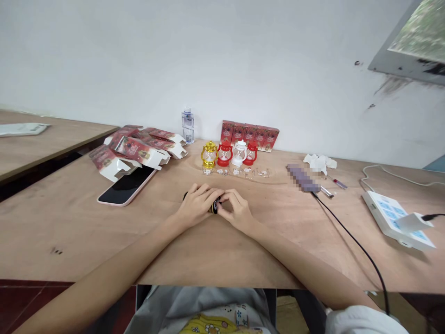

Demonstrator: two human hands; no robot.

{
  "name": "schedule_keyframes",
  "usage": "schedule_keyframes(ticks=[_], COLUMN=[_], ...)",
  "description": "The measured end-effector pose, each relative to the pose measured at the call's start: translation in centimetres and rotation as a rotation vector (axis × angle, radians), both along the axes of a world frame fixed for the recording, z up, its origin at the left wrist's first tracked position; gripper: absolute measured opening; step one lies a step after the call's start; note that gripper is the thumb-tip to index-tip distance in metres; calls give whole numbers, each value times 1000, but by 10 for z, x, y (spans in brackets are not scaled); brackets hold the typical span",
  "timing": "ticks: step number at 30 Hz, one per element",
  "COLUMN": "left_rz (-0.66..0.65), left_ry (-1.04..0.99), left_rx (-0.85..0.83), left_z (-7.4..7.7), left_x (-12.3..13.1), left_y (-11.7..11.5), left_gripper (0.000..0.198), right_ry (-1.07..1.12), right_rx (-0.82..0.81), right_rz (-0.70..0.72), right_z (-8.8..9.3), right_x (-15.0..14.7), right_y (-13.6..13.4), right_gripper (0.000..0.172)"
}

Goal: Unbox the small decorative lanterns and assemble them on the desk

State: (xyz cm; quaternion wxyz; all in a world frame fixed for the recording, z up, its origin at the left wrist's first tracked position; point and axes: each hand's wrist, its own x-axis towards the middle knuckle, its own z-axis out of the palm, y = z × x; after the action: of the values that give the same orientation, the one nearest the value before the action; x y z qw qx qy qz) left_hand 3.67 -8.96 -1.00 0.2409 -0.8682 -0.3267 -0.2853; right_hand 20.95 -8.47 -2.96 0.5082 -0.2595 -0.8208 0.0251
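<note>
A small black-and-gold piece (pixel 215 206), about as big as the lanterns behind it, lies on its side at the middle of the table. My left hand (pixel 199 202) wraps over it from above and hides most of it. At its right end, the fingers of my right hand (pixel 237 209) are pinched against the dark base. Beyond my hands stand several mini lanterns: a gold one (pixel 209 157), a red one (pixel 224 157), a white one (pixel 239 156) and another red one (pixel 250 156). Small clear-and-white pieces (pixel 236 172) lie in a row before them.
Red printed boxes (pixel 139 148) are heaped at left beside a phone (pixel 127 186). More red boxes (pixel 245 133) stand near the wall by a water bottle (pixel 188 126). At right are crumpled tissue (pixel 319 162), a screwdriver (pixel 338 183), a cabled blurred device (pixel 302 178) and a power strip (pixel 389 215).
</note>
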Motion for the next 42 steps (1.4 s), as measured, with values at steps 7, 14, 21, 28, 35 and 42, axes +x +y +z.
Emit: schedule_keyframes(ticks=[7,14,21,28,35,42], left_rz=[30,58,55,80,64,52], left_ry=[36,5,-14,8,-9,2], left_rx=[-11,-30,-1,-59,-10,-3], left_z=[-2,-2,0,-3,-3,-2], left_x=[0,0,0,2,4,3], left_y=[0,-1,0,-1,-1,-1], left_gripper=[49,50,46,47,43,41], right_ry=[50,116,95,91,89,85], right_rx=[-90,-190,-194,-210,-206,-184], right_rz=[-33,-12,17,10,-12,-31], right_z=[-3,1,4,0,-2,-5], right_x=[-1,0,-1,-1,-1,-1], right_y=[3,4,2,4,4,6], right_gripper=[7,10,11,13,13,13])
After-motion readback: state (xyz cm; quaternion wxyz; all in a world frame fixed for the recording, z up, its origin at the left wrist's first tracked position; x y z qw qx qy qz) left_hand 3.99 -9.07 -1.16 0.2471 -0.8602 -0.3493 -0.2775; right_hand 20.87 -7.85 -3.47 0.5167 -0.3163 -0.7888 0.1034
